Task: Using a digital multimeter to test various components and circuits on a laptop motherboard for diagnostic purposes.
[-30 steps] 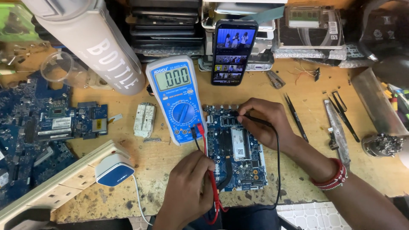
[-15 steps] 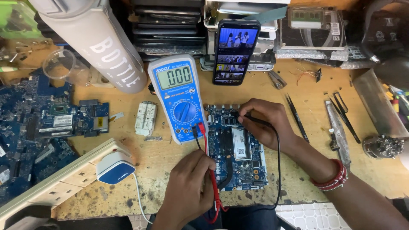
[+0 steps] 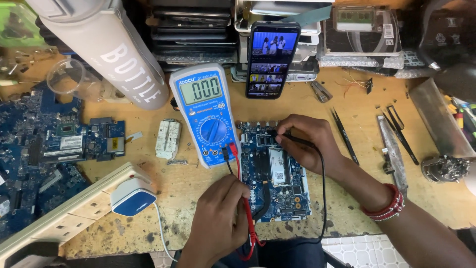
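Probes met over the blue circuit board point(image 3: 277, 178), which lay flat near the front edge of the wooden bench point(image 3: 347, 104). The left hand point(image 3: 218, 223) was curled shut around the red probe point(image 3: 246, 208), whose tip came down at the board's left edge. The right hand point(image 3: 310, 141) pinched the black probe point(image 3: 292, 140) between thumb and fingertips, its tip resting on the board's upper part; the black lead point(image 3: 324, 198) looped down past the board's right edge. A blue multimeter point(image 3: 207, 114) lay just beside the board on its left, the leads plugged in at its lower end.

Room was tight. A phone point(image 3: 270, 57) stood propped behind the board, with stacked gear behind it. Tweezers point(image 3: 345, 136) and other hand tools lay right of the right hand. To the left sat a small white part point(image 3: 168, 138), more blue boards point(image 3: 64, 144), a grey bottle point(image 3: 109, 54) and a white power strip point(image 3: 74, 208) holding a blue-and-white plug point(image 3: 131, 196). Bare bench showed mainly between the strip and the left hand.
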